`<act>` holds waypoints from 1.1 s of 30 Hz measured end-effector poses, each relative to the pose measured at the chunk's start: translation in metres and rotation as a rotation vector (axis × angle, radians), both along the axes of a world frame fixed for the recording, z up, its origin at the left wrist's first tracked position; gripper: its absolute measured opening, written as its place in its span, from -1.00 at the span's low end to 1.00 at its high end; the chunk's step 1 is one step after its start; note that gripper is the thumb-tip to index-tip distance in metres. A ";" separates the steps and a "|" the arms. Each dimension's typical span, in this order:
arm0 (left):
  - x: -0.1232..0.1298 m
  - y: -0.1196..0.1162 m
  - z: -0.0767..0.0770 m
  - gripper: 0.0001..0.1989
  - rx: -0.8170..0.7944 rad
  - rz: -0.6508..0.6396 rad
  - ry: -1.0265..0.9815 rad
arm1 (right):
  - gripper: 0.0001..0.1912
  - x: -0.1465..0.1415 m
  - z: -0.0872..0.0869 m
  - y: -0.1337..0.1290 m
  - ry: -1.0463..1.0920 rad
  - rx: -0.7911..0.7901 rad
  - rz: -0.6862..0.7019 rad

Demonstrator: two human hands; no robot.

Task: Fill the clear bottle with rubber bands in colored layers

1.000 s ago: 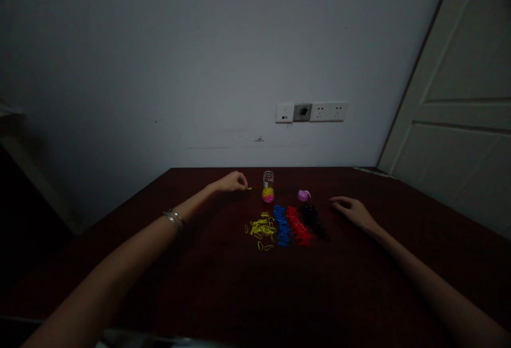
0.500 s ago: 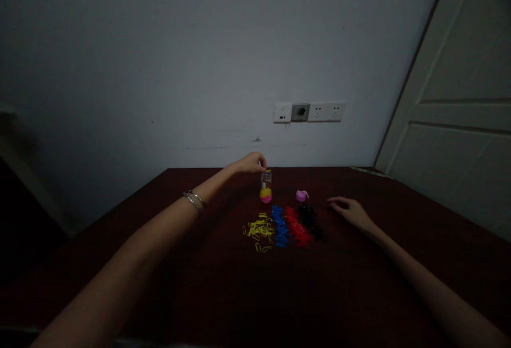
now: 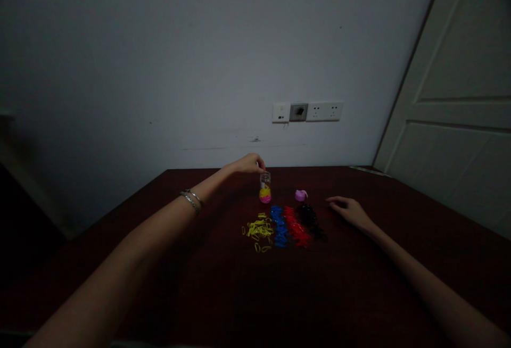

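Observation:
At the mouth of a small clear jar (image 3: 265, 182), my left hand (image 3: 250, 163) has its fingertips pinched together. Whatever may be between them is too small to make out. The jar stands upright, with pink bands at the bottom and yellow ones above. In front of it lies a loose heap of yellow rubber bands (image 3: 260, 229). Blue bands (image 3: 279, 226), red bands (image 3: 296, 226) and black bands (image 3: 310, 220) lie in rows to its right. My right hand (image 3: 351, 213) rests on the table, fingers stretched out and holding nothing. Nearest it are the black bands and a pink lid (image 3: 300, 195).
The dark reddish table (image 3: 223, 289) runs back to a pale wall (image 3: 191, 71) with sockets (image 3: 324, 112) above its rear edge. A white panelled door (image 3: 459, 140) stands at the right.
The yellow band that showed at my left fingertips over the jar no longer shows there. My left hand stays at the jar mouth, and my right hand keeps its place.

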State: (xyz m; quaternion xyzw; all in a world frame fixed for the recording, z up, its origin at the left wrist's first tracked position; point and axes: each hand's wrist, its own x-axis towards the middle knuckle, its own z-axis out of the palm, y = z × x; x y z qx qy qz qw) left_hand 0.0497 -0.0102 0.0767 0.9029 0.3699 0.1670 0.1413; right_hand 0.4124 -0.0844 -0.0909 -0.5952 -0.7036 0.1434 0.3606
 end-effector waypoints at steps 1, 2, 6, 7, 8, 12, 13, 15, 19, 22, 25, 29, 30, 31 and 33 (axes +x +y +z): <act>-0.002 0.001 0.001 -0.81 -0.010 0.003 -0.022 | -0.63 0.000 0.001 0.000 0.001 -0.001 -0.004; -0.004 0.002 0.001 -0.80 -0.021 0.007 -0.049 | -0.64 -0.001 0.001 -0.001 0.002 -0.001 -0.008; -0.016 0.013 -0.010 -0.77 -0.057 0.100 -0.208 | -0.65 -0.002 0.003 -0.002 0.006 0.001 -0.013; -0.020 0.016 -0.017 -0.76 -0.061 0.153 -0.260 | -0.65 -0.003 0.003 -0.003 0.007 0.005 -0.011; -0.024 0.019 -0.026 -0.76 -0.063 0.214 -0.319 | -0.65 -0.003 0.003 -0.003 0.007 0.009 -0.011; -0.045 0.025 -0.075 -0.75 -0.126 0.461 -0.524 | -0.65 -0.003 0.003 -0.003 0.009 0.013 -0.011; -0.050 0.025 -0.087 -0.75 -0.161 0.526 -0.547 | -0.65 -0.003 0.003 -0.003 0.009 0.011 -0.011; -0.060 0.022 -0.108 -0.75 -0.199 0.602 -0.593 | -0.65 -0.004 0.004 -0.003 0.007 0.009 -0.014; -0.076 0.016 -0.130 -0.74 -0.188 0.702 -0.678 | -0.65 -0.004 0.005 -0.004 0.000 -0.004 -0.024; -0.081 0.014 -0.138 -0.67 -0.111 0.746 -0.720 | -0.64 -0.001 0.004 -0.003 0.005 -0.003 -0.014; -0.082 0.011 -0.144 -0.59 -0.049 0.779 -0.753 | -0.65 0.003 0.003 -0.001 0.023 0.010 -0.024; -0.081 0.009 -0.147 -0.55 -0.065 0.778 -0.767 | -0.66 -0.004 0.011 -0.006 0.046 0.045 -0.019; -0.081 0.010 -0.147 -0.54 -0.070 0.778 -0.768 | -0.66 -0.010 0.015 -0.009 0.059 0.056 -0.012; -0.082 0.010 -0.147 -0.53 -0.072 0.780 -0.768 | -0.67 -0.019 0.021 -0.013 0.076 0.066 -0.003; -0.083 0.012 -0.148 -0.52 -0.073 0.783 -0.772 | -0.68 -0.042 0.034 -0.024 0.121 0.076 0.017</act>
